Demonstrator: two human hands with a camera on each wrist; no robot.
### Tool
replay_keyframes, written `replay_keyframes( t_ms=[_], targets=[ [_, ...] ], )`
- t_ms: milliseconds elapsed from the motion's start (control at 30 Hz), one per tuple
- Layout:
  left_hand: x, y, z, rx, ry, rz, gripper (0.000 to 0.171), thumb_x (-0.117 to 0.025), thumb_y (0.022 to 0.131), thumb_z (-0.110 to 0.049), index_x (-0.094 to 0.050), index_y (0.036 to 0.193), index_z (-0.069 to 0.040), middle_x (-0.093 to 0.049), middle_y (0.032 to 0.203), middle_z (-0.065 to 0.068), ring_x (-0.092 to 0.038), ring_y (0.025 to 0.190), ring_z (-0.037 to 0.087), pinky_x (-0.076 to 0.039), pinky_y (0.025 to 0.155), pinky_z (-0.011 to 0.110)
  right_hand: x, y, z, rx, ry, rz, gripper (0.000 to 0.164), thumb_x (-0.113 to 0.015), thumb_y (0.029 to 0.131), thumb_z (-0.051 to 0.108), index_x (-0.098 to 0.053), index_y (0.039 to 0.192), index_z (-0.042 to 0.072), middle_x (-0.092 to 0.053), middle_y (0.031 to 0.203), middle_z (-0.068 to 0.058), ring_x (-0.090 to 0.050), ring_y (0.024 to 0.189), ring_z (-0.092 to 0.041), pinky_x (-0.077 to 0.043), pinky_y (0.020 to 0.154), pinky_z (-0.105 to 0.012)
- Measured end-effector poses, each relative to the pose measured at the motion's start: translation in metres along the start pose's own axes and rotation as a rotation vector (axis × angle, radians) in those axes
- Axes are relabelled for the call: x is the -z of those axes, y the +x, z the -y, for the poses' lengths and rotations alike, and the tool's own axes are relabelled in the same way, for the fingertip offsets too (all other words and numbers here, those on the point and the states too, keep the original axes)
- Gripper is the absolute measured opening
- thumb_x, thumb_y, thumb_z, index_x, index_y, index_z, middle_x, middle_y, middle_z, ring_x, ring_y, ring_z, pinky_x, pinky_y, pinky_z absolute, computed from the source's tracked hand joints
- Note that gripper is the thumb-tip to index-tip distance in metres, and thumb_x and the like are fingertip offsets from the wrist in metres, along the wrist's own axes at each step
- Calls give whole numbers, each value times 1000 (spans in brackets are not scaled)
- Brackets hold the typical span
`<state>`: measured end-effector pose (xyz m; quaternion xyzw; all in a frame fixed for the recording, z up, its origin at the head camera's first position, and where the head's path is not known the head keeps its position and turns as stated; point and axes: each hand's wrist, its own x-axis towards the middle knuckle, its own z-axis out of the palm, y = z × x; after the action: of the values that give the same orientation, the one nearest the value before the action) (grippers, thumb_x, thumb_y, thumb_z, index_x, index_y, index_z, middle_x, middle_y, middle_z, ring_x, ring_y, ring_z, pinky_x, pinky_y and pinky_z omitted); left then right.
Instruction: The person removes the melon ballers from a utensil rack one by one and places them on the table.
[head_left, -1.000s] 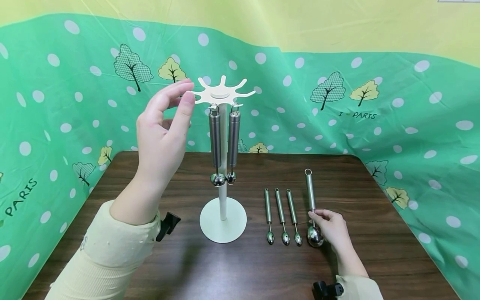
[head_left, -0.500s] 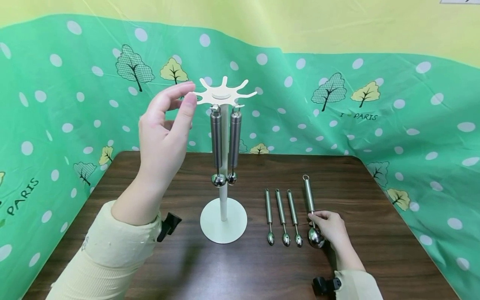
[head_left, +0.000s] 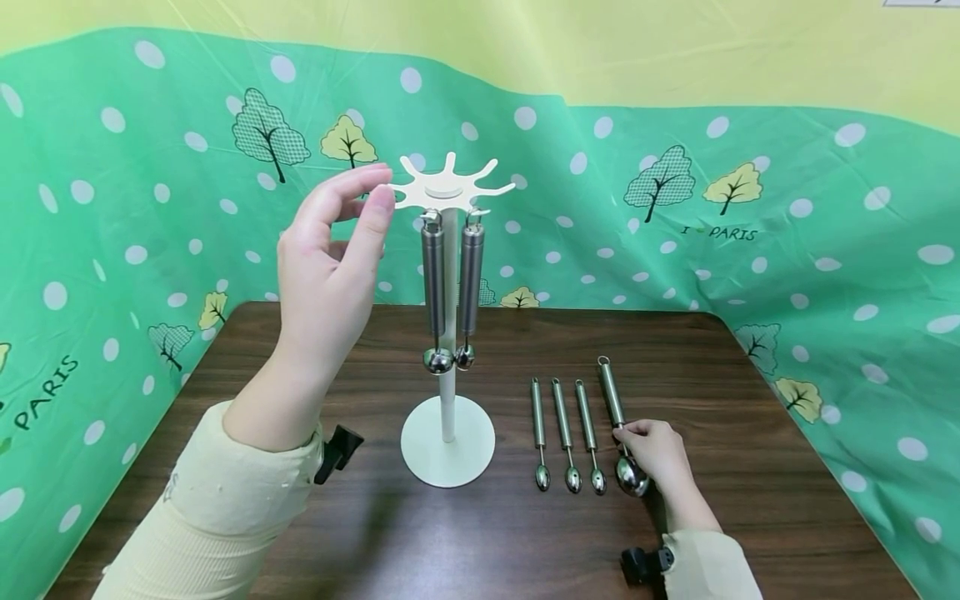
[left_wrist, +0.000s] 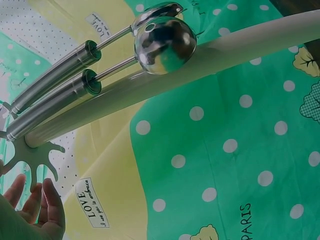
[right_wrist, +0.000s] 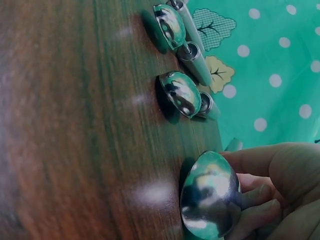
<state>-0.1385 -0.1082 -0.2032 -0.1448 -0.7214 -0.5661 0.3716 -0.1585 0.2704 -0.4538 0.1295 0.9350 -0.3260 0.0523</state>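
Note:
A white rack point(head_left: 447, 417) with a round base and curved prongs stands mid-table. My left hand point(head_left: 326, 258) is raised at its left side, thumb and fingertips holding the tip of one prong. Two steel melon ballers point(head_left: 433, 283) hang by their loops from the front prongs, bowls down. My right hand point(head_left: 663, 457) pinches the neck of a larger steel melon baller point(head_left: 611, 396) just above its bowl. In the right wrist view its rounded bowl point(right_wrist: 210, 195) shows bottom outwards, close to the wood, and the fingers hide most of the handle.
Three smaller melon ballers point(head_left: 563, 425) lie side by side on the dark wooden table point(head_left: 525, 542), between the rack and my right hand. Behind the table hangs a green and yellow printed cloth point(head_left: 570, 167). Black camera mounts point(head_left: 339, 454) sit at both wrists.
The larger melon baller's handle has swung to the left and its loop end has come nearer, with my right hand still on its neck. My left hand stays at the prong.

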Motion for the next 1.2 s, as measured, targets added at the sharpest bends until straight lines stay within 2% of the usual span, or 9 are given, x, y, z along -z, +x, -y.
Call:
replay_keyframes(
  t_ms=[167, 700, 967, 1200],
  targets=[
    [0, 0, 0, 2, 0, -1, 29, -60, 99, -22, -70, 121, -7, -68, 124, -4, -60, 100, 10, -49, 63, 23, -1, 0, 0, 22, -38, -25, 33, -60, 93, 27, -74, 100, -3, -71, 107, -24, -63, 102, -43, -50, 84, -53],
    [1, -1, 1, 2, -7, -5, 29, -60, 99, -22, -69, 121, -6, -68, 124, -4, -60, 101, 11, -49, 63, 23, -10, -2, -1, 50, -14, -117, 30, -64, 91, 25, -75, 97, -2, -72, 102, -23, -64, 97, -40, -50, 82, -50],
    [1, -1, 1, 9, -5, -4, 29, -60, 99, -23, -70, 121, -7, -67, 124, -5, -60, 100, 11, -49, 64, 23, -13, -1, -3, 33, -4, -129, 30, -65, 91, 26, -74, 96, -2, -73, 98, -22, -64, 97, -41, -49, 81, -50],
    [0, -1, 0, 12, -10, -3, 29, -60, 98, -23, -70, 120, -7, -67, 124, -5, -59, 100, 11, -48, 63, 23, -12, 0, -4, 19, 5, -132, 31, -67, 91, 27, -75, 97, -2, -73, 95, -20, -64, 93, -36, -49, 75, -44]
  ],
)
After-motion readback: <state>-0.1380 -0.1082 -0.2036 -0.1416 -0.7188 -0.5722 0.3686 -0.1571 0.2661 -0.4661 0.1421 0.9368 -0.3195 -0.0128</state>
